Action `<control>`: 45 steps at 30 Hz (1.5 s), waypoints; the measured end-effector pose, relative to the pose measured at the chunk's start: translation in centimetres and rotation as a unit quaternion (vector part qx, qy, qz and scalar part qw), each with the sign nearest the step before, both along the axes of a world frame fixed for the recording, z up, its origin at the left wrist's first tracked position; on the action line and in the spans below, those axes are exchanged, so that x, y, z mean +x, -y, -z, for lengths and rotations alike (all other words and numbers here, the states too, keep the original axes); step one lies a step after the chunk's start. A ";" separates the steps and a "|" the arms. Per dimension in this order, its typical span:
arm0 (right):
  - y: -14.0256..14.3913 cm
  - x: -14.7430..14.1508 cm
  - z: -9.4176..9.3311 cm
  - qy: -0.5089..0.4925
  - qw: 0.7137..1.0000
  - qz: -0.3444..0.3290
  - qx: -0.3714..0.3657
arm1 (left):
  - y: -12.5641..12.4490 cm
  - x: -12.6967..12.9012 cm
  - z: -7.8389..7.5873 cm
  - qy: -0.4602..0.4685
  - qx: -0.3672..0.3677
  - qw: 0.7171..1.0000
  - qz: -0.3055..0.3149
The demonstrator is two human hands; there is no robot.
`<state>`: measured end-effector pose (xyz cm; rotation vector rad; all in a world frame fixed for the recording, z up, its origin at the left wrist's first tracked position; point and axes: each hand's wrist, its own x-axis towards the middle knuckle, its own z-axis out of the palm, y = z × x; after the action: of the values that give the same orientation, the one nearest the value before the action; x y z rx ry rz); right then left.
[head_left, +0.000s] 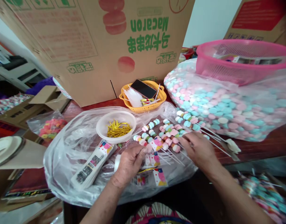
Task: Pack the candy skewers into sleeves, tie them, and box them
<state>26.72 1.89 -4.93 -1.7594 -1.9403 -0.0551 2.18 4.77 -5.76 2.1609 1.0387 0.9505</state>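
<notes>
A tall brown cardboard carton printed with green "Macaron" lettering [96, 46] fills the back of the table as I watch from the head camera. To its right slumps a clear plastic sack of pink, blue and white candy discs [227, 105], a pink plastic basket [241, 59] resting on top. Nearer, a crumpled clear plastic sheet [68, 146] covers the worktop and carries a white plastic bowl of gold twist ties [116, 126], a stack of printed clear sleeves [92, 165], and behind them a small yellow woven basket [143, 107] holding a dark phone [143, 88].

At the centre lie the skewers of pastel candy discs [167, 133], fanned on the sheet. My left hand [130, 163] pinches down at the near skewers, fingers closed; exactly what they grip I cannot tell. My right hand [196, 149] curls over the skewer sticks, apparently clasping them. I judge it best to hold the sticks, not the candy, keeping the rows aligned.
</notes>
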 end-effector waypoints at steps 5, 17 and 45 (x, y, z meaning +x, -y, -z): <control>1.4 3.6 1.5 0.247 0.965 0.063 -0.062 | -0.5 0.1 0.7 0.040 0.076 0.996 0.001; 3.2 5.0 -2.4 0.043 0.980 -0.131 0.145 | -1.2 -0.9 -0.5 0.076 0.127 0.988 0.038; -1.3 -4.5 -0.6 -0.528 0.842 -0.002 -0.111 | -0.9 1.1 1.2 0.082 0.060 0.995 0.009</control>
<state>22.18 3.18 -4.30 -1.3986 -1.1249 0.9717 3.28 5.64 -6.92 2.1423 0.9038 1.1869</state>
